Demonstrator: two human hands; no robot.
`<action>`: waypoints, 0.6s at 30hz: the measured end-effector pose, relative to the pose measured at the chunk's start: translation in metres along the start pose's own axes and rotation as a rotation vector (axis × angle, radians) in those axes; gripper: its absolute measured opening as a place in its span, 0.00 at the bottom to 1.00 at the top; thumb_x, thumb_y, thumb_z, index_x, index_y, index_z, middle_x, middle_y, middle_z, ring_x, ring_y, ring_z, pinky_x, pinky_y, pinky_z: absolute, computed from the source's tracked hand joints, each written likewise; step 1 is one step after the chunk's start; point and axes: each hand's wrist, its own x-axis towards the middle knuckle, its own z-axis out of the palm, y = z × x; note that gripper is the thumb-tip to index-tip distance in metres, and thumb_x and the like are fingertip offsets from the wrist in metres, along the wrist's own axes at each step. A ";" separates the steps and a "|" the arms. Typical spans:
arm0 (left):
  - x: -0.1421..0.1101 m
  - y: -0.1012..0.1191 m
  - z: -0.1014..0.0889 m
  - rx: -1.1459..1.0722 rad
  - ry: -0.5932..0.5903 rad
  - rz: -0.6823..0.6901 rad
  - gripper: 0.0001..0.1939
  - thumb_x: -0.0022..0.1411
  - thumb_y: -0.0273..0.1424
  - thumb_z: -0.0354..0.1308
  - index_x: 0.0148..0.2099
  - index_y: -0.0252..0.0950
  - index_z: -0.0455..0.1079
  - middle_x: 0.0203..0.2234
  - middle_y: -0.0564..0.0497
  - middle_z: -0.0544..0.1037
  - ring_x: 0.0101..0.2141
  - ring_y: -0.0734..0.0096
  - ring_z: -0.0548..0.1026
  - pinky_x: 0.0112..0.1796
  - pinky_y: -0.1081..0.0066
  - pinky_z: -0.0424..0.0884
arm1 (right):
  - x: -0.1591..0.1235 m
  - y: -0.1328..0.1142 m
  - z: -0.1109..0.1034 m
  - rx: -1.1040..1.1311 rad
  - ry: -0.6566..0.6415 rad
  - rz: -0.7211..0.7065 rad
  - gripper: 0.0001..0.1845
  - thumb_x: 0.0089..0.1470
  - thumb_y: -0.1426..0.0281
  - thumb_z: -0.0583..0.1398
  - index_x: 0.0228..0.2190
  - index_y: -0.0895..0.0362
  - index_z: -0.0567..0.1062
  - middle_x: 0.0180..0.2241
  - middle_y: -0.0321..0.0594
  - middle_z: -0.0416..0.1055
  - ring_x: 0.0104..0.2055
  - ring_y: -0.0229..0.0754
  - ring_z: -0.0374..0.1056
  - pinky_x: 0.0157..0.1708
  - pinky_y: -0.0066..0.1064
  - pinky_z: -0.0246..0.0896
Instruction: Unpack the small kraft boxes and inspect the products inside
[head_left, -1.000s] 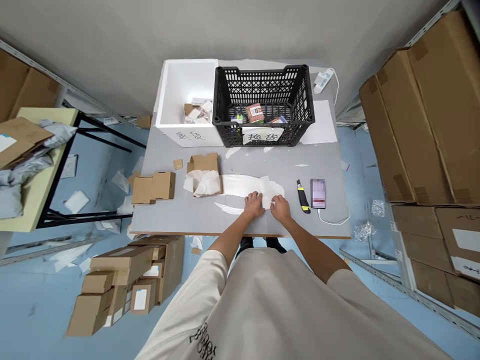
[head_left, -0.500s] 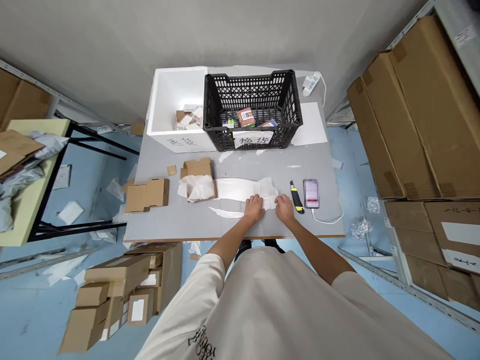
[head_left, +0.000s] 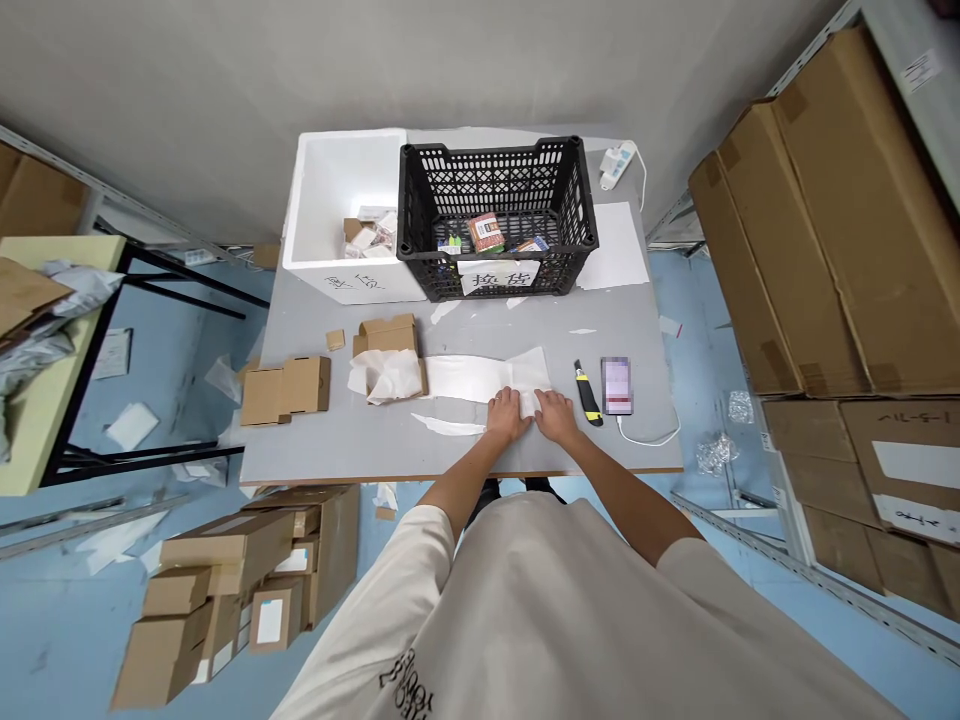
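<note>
My left hand (head_left: pixel 508 412) rests on the lower edge of a sheet of thin white tissue paper (head_left: pixel 531 368), its fingers closed on the sheet. Beside it, my right hand (head_left: pixel 556 415) grips the paper's right-hand side with bent fingers. A white strip (head_left: pixel 461 379) runs from under the sheet towards a small open cardboard box (head_left: pixel 386 333). Crumpled white tissue (head_left: pixel 390 375) covers the front of that box. To the right of my hands lie a black and yellow utility knife (head_left: pixel 589 393) and a phone (head_left: pixel 617 385) with a cable.
Along the back stand a white foam box (head_left: pixel 341 280) and a black plastic crate (head_left: pixel 496 262) holding small packets. A flattened carton (head_left: pixel 286 390) lies left, a torn white strip (head_left: pixel 448 426) near the front. Carton stacks (head_left: pixel 232 550) stand below left; large cartons (head_left: pixel 814 220) line the right.
My right hand has moved left along the paper, closer to my left hand, drawing its right edge inward. My left hand stays in about the same place. The view has shifted slightly.
</note>
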 end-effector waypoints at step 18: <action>-0.031 -0.051 -0.038 -0.001 0.065 -0.325 0.13 0.65 0.32 0.49 0.49 0.36 0.69 0.50 0.39 0.70 0.55 0.50 0.65 0.53 0.54 0.59 | 0.009 -0.008 0.002 -0.031 -0.012 -0.140 0.31 0.62 0.67 0.52 0.65 0.59 0.57 0.65 0.52 0.56 0.64 0.54 0.52 0.60 0.42 0.46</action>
